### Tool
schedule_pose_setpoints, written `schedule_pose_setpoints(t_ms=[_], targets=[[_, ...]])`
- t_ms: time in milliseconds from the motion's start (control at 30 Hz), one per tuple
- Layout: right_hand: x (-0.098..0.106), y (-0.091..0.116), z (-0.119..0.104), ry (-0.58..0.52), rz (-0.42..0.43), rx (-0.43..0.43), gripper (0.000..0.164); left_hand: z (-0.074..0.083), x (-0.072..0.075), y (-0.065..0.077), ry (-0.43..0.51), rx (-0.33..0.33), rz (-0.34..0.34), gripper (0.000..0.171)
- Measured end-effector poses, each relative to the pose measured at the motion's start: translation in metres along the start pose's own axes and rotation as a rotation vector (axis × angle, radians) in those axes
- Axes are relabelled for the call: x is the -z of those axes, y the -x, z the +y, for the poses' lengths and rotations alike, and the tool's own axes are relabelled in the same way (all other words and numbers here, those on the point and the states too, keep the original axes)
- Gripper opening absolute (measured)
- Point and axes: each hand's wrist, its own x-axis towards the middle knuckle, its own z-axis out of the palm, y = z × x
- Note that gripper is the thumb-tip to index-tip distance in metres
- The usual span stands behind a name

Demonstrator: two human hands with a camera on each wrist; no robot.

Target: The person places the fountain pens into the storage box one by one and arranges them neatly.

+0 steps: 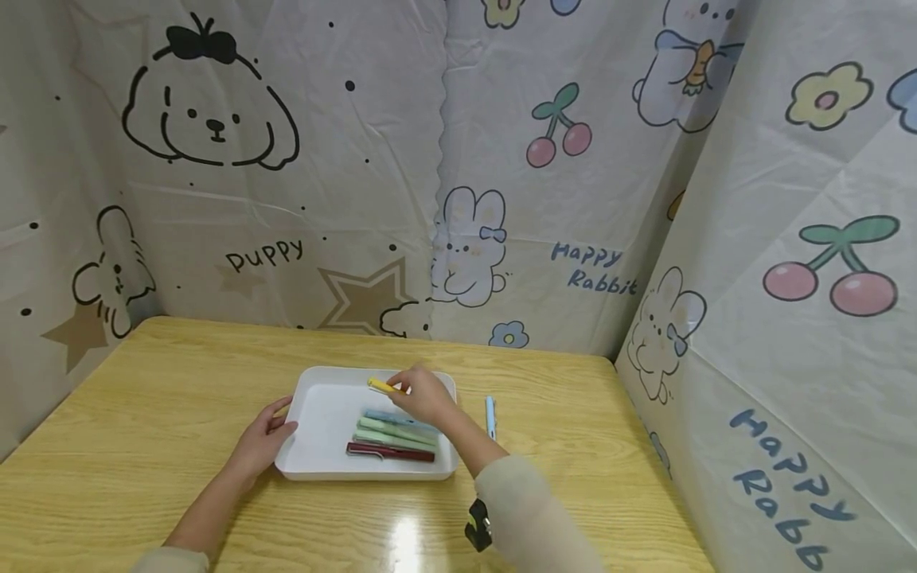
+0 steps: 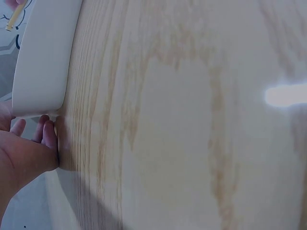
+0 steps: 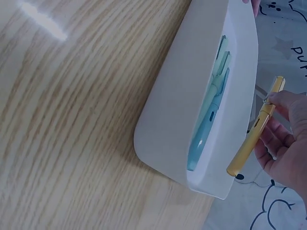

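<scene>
A yellow pen (image 1: 380,385) with a clip is pinched between the thumb and fingers of my right hand (image 1: 424,398), above the back part of a white tray (image 1: 315,422). In the right wrist view the yellow pen (image 3: 250,139) hangs tilted beyond the tray's rim. Inside the tray lie a dark red pen (image 1: 390,453), two light green pens (image 1: 380,437) and a blue pen (image 3: 205,129), side by side. My left hand (image 1: 259,447) grips the tray's left edge, thumb at the rim and fingers against the outer wall.
A light blue pen (image 1: 490,415) lies on the wooden table (image 1: 559,461) just right of the tray. Printed curtains (image 1: 358,159) hang behind the table and along its sides. A dark strapped device (image 1: 478,525) sits at the right wrist.
</scene>
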Motion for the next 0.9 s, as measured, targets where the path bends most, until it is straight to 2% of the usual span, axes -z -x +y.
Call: schedule_pose_setpoints(t_ms=[433,633,900], targets=[[-0.015,-0.003,0.01,0.04,0.018,0.019,0.022,-0.001,0.0,-0.001,-0.003,-0.009,0.005,0.058],[-0.021,-0.004,0.014,0.068,-0.009,-0.036,0.023,0.0,0.0,0.0,0.001,-0.014,0.004,0.058],[-0.032,-0.004,0.018,0.053,-0.025,-0.099,0.024,0.0,0.0,0.0,0.002,-0.002,0.003,0.058]])
